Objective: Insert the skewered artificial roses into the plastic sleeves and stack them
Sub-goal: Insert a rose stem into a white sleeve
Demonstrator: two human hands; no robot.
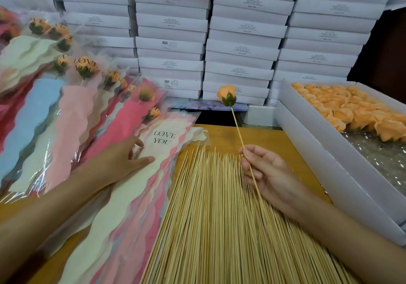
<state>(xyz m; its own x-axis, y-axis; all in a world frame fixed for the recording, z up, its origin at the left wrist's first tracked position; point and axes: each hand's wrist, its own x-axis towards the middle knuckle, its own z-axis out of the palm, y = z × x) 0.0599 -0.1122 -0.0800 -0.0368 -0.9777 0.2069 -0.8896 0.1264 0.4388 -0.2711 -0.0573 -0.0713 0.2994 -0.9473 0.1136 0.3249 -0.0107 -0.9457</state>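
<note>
your right hand (270,174) has its grip pinching the rose (227,95) by its stick (238,132), which stands nearly upright over the loose sticks (208,217), bloom up, leaning left. your left hand (123,158) rests, grip spread, on the top sleeve (140,187).

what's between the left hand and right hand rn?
Head view: the right edge of the sleeve stack under the left hand, then the loose skewer pile, up to the right hand holding the skewered rose.

Flat white boxes (241,48) stacked in several columns, walling off the far edge of the bench. Bench top (283,147) yellow-brown wood. Dark recess (386,48) at upper right; light even, soft, few shadows.
</note>
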